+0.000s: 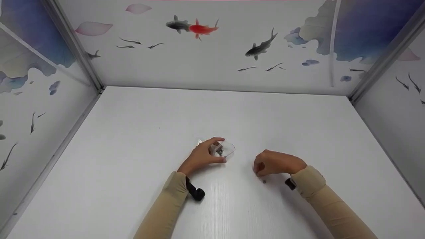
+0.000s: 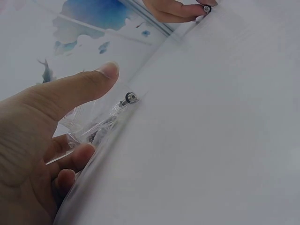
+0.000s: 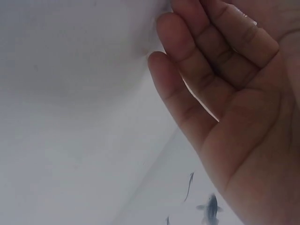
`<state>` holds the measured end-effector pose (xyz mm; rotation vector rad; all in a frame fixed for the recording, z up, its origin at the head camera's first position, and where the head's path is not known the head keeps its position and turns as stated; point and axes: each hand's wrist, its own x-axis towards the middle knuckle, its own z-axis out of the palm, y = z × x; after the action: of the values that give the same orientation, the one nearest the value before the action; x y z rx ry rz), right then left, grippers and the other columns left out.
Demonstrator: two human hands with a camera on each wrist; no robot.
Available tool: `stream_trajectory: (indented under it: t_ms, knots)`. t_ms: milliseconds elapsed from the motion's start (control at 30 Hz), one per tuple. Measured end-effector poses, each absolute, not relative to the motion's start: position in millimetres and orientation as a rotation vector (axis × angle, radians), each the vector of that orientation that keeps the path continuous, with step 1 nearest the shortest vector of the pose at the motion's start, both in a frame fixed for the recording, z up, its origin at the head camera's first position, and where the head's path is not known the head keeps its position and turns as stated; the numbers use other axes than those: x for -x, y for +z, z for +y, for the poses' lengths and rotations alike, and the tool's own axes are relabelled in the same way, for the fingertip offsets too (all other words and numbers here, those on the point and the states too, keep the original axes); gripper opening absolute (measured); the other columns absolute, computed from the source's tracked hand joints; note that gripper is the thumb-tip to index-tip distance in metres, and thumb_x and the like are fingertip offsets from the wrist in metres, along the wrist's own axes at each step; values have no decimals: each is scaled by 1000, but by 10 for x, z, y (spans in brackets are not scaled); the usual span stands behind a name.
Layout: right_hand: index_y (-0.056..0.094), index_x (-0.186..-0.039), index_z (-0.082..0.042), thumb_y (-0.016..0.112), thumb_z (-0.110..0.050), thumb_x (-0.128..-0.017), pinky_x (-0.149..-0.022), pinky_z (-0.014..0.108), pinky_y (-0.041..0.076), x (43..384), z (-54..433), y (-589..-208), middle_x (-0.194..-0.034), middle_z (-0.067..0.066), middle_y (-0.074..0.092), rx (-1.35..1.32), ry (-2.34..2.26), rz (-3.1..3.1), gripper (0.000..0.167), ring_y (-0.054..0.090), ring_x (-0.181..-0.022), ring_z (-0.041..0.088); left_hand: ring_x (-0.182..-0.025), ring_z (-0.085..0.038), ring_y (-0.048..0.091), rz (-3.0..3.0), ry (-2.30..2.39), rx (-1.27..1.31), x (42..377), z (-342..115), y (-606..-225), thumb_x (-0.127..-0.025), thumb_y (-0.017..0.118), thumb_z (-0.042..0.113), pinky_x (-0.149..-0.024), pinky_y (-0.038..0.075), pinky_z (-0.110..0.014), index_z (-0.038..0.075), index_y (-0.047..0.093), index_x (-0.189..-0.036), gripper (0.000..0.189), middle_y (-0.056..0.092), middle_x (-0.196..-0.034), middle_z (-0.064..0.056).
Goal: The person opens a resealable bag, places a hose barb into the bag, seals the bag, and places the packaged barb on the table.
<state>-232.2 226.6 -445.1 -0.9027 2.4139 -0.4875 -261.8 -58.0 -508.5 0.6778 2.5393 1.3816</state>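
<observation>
My left hand [image 1: 201, 156] grips a clear plastic bag [image 1: 229, 148] from its left side, the thumb nearer me and the fingers on the far side. Small metal screws [image 1: 219, 151] lie clustered within the plastic. In the left wrist view, one silver screw with a black ring [image 2: 131, 97] shows at the bag's mouth. To the right, my right hand [image 1: 277, 162] is low over the table and pinches a small screw with a black ring [image 2: 207, 8] between fingertip and thumb. Another small metal piece [image 1: 264, 181] lies on the table just below those fingertips.
The white table [image 1: 159, 116] is bounded by printed panels at the left, back [image 1: 225, 66] and right, with fish and petal pictures. Black wrist camera mounts [image 1: 198, 194] stick out from both sleeves.
</observation>
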Motion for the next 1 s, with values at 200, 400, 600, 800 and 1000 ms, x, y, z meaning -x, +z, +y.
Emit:
stream_trajectory:
  t_ms: [200,400,600,800,1000]
  knots:
    - [73,-85,-17,69,-5,-83,-69,23,49,2324,2257,-4438,-87,-4,69,907,-477,2419,13,57,-74,4,-79,-12,51,2542,1372,-650,2621,-584,-5080,-75,81,38,-72,41,-28,28,50,-138,71,59,-123,6]
    - [73,-84,-17,67,-4,-84,-69,23,48,2336,2258,-4433,-87,-3,69,912,-487,2408,14,56,-74,3,-80,-12,51,2539,1370,-648,2609,-582,-5064,-75,80,40,-74,41,-29,28,51,-138,71,59,-123,6]
    - [73,-84,-16,66,-4,-85,-68,23,47,2362,2241,-4418,-83,-4,68,915,-491,2430,13,54,-71,4,-80,-12,51,2538,1378,-647,2604,-577,-5057,-75,81,40,-74,42,-29,29,51,-138,71,59,-122,6]
    - [73,-86,-15,66,-6,-85,-67,24,48,2413,2216,-4397,-84,-5,68,920,-477,2469,11,56,-73,5,-80,-12,52,2529,1400,-646,2601,-580,-5062,-74,81,39,-74,42,-29,28,51,-137,71,59,-122,6]
    - [74,-89,-13,67,-11,-87,-68,24,49,2464,2173,-4345,-84,-6,67,924,-466,2499,8,57,-76,7,-80,-12,52,2543,1386,-649,2598,-579,-5060,-74,82,39,-74,42,-29,28,51,-137,71,60,-122,6]
